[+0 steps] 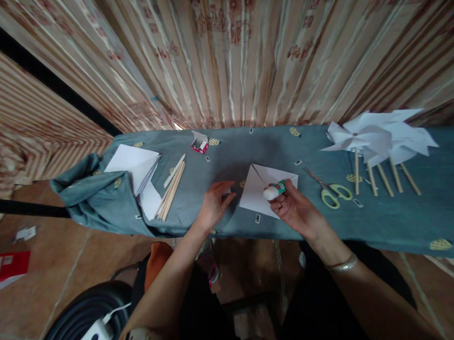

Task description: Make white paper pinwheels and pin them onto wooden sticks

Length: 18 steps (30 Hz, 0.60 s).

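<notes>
My right hand [294, 209] grips a green and white glue stick [276, 190], its white end pointing left, above a white paper square [252, 189]. Dark lines run inward from the paper's corners, like cuts. Just left of the sheet, my left hand [215, 203] hovers with fingers curved and thumb apart; a small pale patch shows between them, and I cannot make out what it is. Green-handled scissors [329, 189] lie right of the paper, blades partly spread.
Several paper pinwheels [376, 133] on wooden sticks lie at the right. Leftward are wooden sticks [173, 192], a white pen [174, 171] and stacked white paper [132, 161]. A small red box [199, 143] of pins stands at the back. A patterned curtain [222, 65] hangs behind the cloth-covered table [402, 222].
</notes>
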### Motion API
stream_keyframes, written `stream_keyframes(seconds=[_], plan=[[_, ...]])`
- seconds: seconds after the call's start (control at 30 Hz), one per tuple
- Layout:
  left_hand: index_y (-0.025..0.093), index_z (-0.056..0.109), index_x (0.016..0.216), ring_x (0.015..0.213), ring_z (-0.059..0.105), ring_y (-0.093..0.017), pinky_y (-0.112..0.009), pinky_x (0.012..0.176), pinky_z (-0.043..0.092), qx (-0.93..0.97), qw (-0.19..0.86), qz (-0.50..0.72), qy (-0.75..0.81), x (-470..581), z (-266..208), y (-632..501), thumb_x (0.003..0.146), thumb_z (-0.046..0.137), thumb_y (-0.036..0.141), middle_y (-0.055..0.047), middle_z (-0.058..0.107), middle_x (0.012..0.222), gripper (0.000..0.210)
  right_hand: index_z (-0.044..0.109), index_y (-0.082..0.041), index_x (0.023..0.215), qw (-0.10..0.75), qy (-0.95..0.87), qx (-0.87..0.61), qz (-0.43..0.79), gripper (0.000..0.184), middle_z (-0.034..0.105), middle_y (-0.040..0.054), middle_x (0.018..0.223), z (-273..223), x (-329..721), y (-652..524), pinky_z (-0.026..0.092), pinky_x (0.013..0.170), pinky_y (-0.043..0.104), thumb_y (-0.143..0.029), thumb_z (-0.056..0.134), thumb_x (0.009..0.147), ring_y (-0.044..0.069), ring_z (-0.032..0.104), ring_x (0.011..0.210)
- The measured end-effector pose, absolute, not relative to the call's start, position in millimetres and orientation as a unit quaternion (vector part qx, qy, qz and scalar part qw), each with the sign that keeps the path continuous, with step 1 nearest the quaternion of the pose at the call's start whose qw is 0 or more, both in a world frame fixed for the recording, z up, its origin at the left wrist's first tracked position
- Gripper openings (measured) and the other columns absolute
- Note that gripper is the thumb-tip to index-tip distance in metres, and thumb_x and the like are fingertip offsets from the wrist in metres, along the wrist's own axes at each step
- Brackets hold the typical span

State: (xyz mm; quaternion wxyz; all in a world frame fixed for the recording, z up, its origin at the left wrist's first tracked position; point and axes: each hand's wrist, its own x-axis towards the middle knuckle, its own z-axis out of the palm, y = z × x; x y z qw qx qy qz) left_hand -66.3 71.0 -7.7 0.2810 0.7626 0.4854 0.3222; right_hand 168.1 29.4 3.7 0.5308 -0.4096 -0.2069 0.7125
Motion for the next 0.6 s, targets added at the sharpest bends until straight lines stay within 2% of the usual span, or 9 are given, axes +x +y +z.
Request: stream_keyframes(seconds=[0.1,0.23,0.37,0.47,0.53,0.6], plan=[[0.017,0.066,0.118,0.113,0.063,-0.025,-0.042,0.1,0.052,0.799,0.218,0.292,0.479,-69,-15,80,0.09,0.058,0.018,-0.012,0.069,0.12,0.029,0.071,-0.025,0.088,0.526,-0.223,-0.4,0.717,0.034,0.077,0.0014,0.085,6,172,29,0.057,0.053,0.026,-0.058,0.066,0.082,0.016,0.071,0.071],[0.016,0.063,0.123,0.12,0.059,-0.028,-0.047,0.104,0.049,0.831,0.17,0.256,0.464,-68,-14,82,0.09,0.059,0.021,-0.013,0.063,0.13,0.034,0.07,-0.026,0.089,0.55,-0.232,-0.412,0.688,0.029,0.077,0.0017,0.091,12,179,27,0.059,0.058,0.026,-0.054,0.068,0.082,0.016,0.071,0.077],[0.015,0.058,0.128,0.134,0.048,-0.03,-0.052,0.111,0.041,0.842,0.116,0.279,0.448,-58,-6,76,0.095,0.049,0.019,-0.016,0.054,0.142,0.035,0.072,-0.025,0.087,0.594,-0.227,-0.464,0.617,0.023,0.076,0.0022,0.093,20,195,30,0.06,0.062,0.028,-0.043,0.078,0.074,0.018,0.071,0.081],[0.018,0.054,0.133,0.138,0.043,-0.027,-0.054,0.114,0.037,0.868,0.127,0.26,0.403,-36,-2,64,0.098,0.04,0.017,-0.015,0.052,0.144,0.038,0.072,-0.025,0.086,0.617,-0.261,-0.517,0.533,0.022,0.076,0.0008,0.091,24,206,33,0.059,0.065,0.027,-0.04,0.079,0.072,0.016,0.07,0.077],[0.02,0.052,0.137,0.143,0.036,-0.03,-0.057,0.114,0.034,0.897,0.145,0.22,0.354,-20,-3,55,0.099,0.044,0.028,-0.016,0.047,0.148,0.04,0.071,-0.025,0.086,0.612,-0.304,-0.559,0.469,0.022,0.075,0.0002,0.087,24,209,36,0.058,0.067,0.028,-0.04,0.08,0.072,0.016,0.069,0.075],[0.025,0.05,0.139,0.147,0.027,-0.036,-0.066,0.114,0.026,0.911,0.14,0.19,0.339,-5,-6,46,0.095,0.049,0.046,-0.017,0.042,0.151,0.049,0.071,-0.024,0.086,0.591,-0.347,-0.599,0.415,0.025,0.075,0.001,0.083,23,208,38,0.058,0.068,0.032,-0.042,0.08,0.071,0.017,0.069,0.073]])
